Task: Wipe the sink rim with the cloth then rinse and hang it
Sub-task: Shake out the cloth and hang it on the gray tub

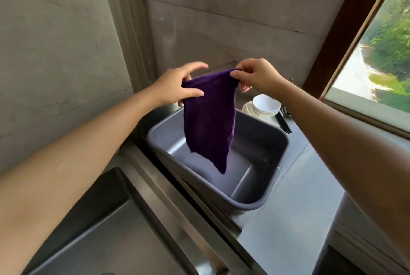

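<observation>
Holding up purple rectangular fabric cloth by top corners, pinched in left hand and right hand, above grey plastic tub. Probably hanging step; next, drape evenly over some support.

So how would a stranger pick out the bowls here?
Start at the window on the right; the grey counter runs below it. At its far end, behind the grey tub, sits the stack of bowls: the only white things, black chopsticks beside them.
</observation>
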Available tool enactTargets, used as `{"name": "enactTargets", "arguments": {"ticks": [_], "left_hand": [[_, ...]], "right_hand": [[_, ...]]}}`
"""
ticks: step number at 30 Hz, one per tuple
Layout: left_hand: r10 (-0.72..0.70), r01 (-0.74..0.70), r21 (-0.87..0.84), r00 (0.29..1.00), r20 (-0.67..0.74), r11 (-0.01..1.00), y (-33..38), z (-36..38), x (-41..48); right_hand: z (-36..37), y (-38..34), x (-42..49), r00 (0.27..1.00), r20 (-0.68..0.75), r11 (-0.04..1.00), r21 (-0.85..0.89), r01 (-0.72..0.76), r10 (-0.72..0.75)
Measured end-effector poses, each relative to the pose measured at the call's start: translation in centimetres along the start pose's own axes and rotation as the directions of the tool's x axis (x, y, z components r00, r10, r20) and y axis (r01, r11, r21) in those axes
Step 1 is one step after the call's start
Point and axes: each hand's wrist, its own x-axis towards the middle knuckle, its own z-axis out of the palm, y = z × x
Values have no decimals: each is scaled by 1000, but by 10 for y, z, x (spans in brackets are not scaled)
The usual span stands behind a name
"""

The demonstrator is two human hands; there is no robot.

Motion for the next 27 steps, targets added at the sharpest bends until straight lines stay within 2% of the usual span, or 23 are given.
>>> {"name": "enactTargets", "arguments": {"ticks": [4, 7, 8, 11, 13, 15, 18, 20, 23, 25, 27], "left_hand": [[-114, 123, 138, 991, -74, 983, -16, 0, 11], [-108, 132, 211, 987, -120, 968, -18, 0, 12], [-117, 136, 186, 987, -112, 973, -18, 4, 10], [-203, 202, -52, 979, -28, 978, -19, 34, 1], [-279, 282, -184, 959, 44, 942, -20, 67, -8], [-348, 367, -247, 930, 119, 897, -22, 104, -15], [-446, 489, -219, 868, 220, 844, -32, 153, -23], [-508, 579, -201, 803, 312, 791, -39, 171, -26], [-565, 652, -99, 714, 413, 751, -54, 175, -22], [-624, 690, -38, 676, 392, 723, -70, 168, -16], [-693, 732, 9, 640, 332, 681, -89, 159, -10]], "right_hand": [[19, 10, 24, 998, -58, 998, -60, -19, 16], [28, 19, 32, 996, -77, 997, 64, -34, 39], [30, 22, 32, 997, -61, 988, 151, -43, 53], [30, 43, 25, 994, 23, 924, 367, -105, 103], [29, 63, 18, 982, 118, 931, 318, -180, 150], [30, 85, 10, 949, 221, 956, 136, -260, 226], [38, 115, 1, 853, 361, 926, -144, -349, 377], [49, 127, -2, 786, 418, 890, -238, -390, 456], [74, 137, -1, 746, 441, 866, -257, -429, 500], [94, 137, 4, 754, 413, 860, -219, -461, 510], [115, 136, 13, 772, 376, 851, -102, -516, 513]]}}
